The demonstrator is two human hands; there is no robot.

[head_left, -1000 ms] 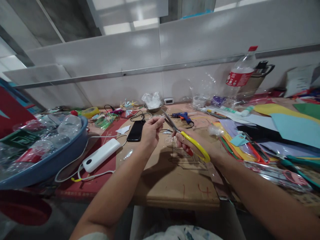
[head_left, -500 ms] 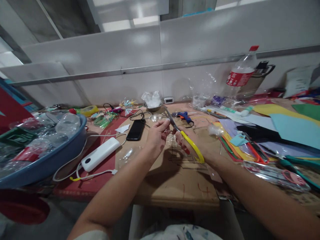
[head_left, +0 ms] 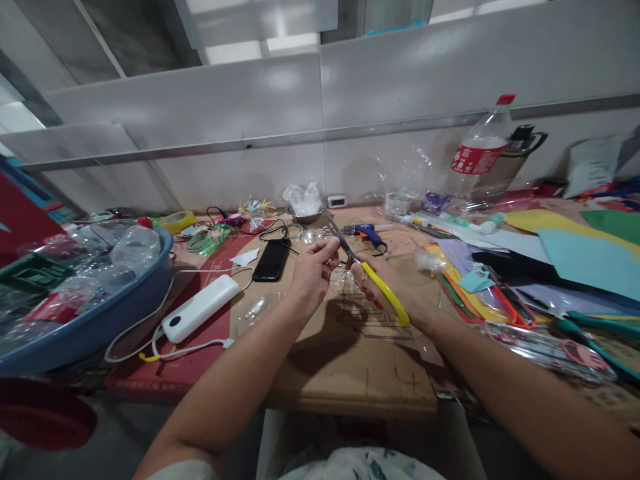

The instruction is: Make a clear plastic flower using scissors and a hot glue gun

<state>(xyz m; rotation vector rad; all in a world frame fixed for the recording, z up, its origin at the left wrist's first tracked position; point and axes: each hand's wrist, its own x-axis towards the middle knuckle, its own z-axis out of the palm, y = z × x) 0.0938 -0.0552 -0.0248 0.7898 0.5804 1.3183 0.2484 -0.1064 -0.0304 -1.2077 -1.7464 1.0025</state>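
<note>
My right hand [head_left: 371, 279] grips scissors [head_left: 386, 292] with a yellow handle, their metal blades pointing up and away from me. Close by on the left, the fingers of my left hand [head_left: 313, 272] are pinched together beside the blades. Whatever is between those fingers is too small and hidden to make out. Clear plastic scraps [head_left: 342, 279] show beneath and between the hands. Under both hands lies a cardboard sheet [head_left: 325, 380] with dark drawn lines and red marks.
At left stands a blue basin [head_left: 125, 293] of plastic bottles. A black phone [head_left: 271, 260] and white power bank [head_left: 201, 308] lie nearby. Behind the hands are a blue glue gun [head_left: 369, 233] and a small bowl [head_left: 306, 215]. Coloured sheets [head_left: 590, 260] and green-handled pliers [head_left: 595, 333] lie right.
Almost nothing differs. Both hands and the scissors stay in nearly the same place, and the view has shifted very slightly.
</note>
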